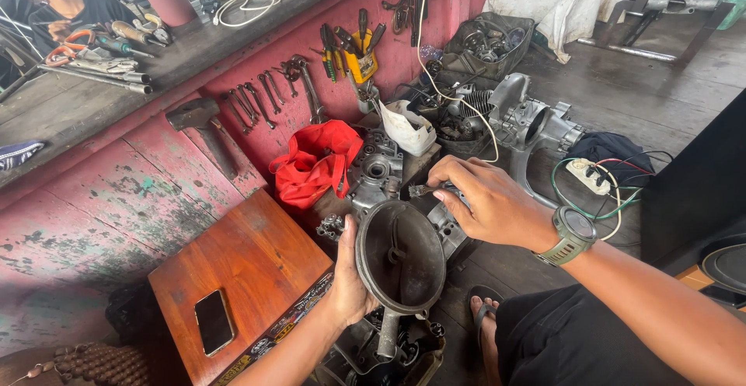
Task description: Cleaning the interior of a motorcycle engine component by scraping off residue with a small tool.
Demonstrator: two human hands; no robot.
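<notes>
My left hand (347,281) grips the rim of a dark, round, bowl-shaped metal cover (401,257) that stands on edge over an engine casing (377,174). My right hand (483,199) reaches in from the right, its fingers closed on a small metal tool or part (420,190) at the cover's upper edge. A green watch (571,234) sits on that wrist. What lies behind the cover is hidden.
A wooden stool (245,269) with a black phone (213,321) stands at left. A red bag (317,160), hanging wrenches (256,102) on the red counter front, another engine (528,122), a power strip (588,174) with wires and a bystander (54,1) at top left.
</notes>
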